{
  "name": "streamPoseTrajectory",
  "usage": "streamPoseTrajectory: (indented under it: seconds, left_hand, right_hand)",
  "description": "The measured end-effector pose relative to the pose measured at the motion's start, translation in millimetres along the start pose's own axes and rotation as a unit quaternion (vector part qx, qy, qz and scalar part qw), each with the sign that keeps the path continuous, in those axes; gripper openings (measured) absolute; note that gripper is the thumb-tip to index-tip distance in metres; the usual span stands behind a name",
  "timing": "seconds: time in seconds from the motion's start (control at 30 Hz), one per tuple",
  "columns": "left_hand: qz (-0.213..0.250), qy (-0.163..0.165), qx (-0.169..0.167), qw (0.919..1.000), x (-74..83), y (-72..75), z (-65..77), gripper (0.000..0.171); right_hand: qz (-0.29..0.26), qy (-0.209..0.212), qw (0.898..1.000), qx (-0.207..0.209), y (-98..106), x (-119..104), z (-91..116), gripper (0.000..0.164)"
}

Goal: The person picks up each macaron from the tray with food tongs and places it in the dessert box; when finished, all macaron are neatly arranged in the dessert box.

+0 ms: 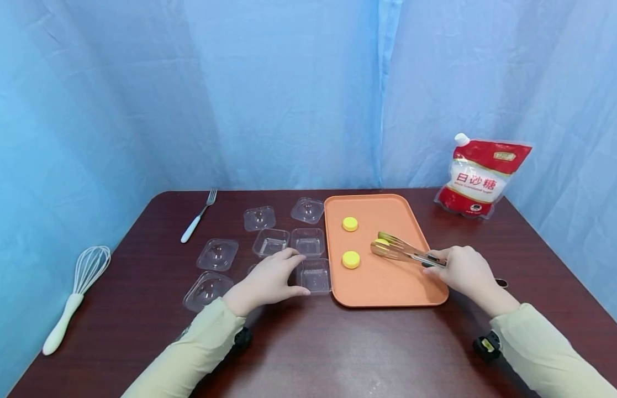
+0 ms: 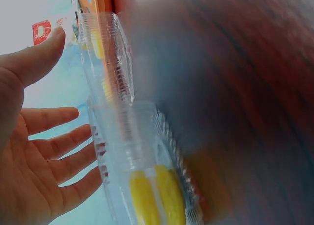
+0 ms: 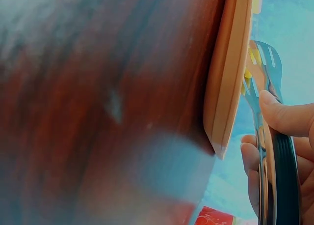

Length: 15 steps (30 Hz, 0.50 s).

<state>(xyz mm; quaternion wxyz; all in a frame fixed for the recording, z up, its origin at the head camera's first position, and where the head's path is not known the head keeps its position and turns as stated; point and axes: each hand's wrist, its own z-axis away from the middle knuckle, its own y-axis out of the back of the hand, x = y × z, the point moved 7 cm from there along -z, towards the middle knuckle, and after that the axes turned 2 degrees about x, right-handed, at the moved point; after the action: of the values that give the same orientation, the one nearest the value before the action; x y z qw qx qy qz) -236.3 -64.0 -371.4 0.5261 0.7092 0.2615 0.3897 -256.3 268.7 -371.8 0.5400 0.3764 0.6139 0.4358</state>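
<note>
My right hand (image 1: 467, 273) grips metal tongs (image 1: 405, 251) by the handle, over the right side of an orange tray (image 1: 388, 293). The tong tips stand on either side of a yellow disc-like piece (image 1: 381, 242); whether they touch it I cannot tell. Two more yellow pieces (image 1: 351, 259) lie on the tray's left half. Fingers spread, my left hand (image 1: 270, 279) hovers at the small clear plastic boxes (image 1: 314, 276) beside the tray. Low in the left wrist view, yellow pieces (image 2: 147, 195) sit inside a clear box, which the left hand mostly hides in the head view.
Clear domed lids (image 1: 217, 254) lie left of and behind the boxes. Farther left are a fork (image 1: 199, 215) and a white whisk (image 1: 77, 298). A red and white sugar pouch (image 1: 479, 179) stands at the back right. Blue curtain (image 1: 288, 94) hangs behind the table.
</note>
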Motion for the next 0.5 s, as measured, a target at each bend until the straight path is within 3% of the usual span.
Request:
streamPoseTrajectory:
  seconds: [0.5]
  left_hand:
    - [-0.004,-0.002,-0.023,0.9997,2.6,-4.8,-2.9,0.07]
  right_hand:
    - [-0.006,0.0,1.0,0.002,-0.4,0.9,0.2,0.048]
